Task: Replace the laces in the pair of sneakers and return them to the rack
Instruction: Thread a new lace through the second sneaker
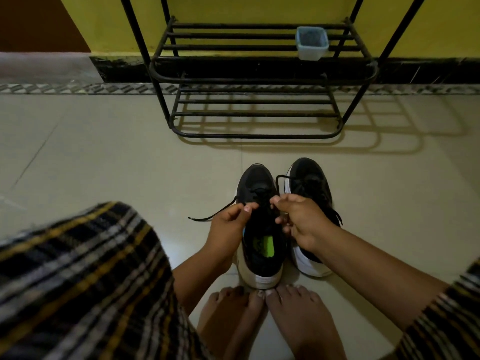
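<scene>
Two black sneakers with white soles stand side by side on the floor, toes toward the rack. Over the left sneaker, which has a green insole label, my left hand pinches one end of its black lace; the loose tip trails left onto the floor. My right hand pinches the other end, which loops up over the gap between the shoes. The right sneaker is laced and partly hidden under my right forearm.
A black metal shoe rack stands against the yellow wall ahead, with two barred shelves. A small pale blue plastic container sits on its upper shelf at the right. My bare feet touch the left sneaker's heel. Plaid cloth covers both knees.
</scene>
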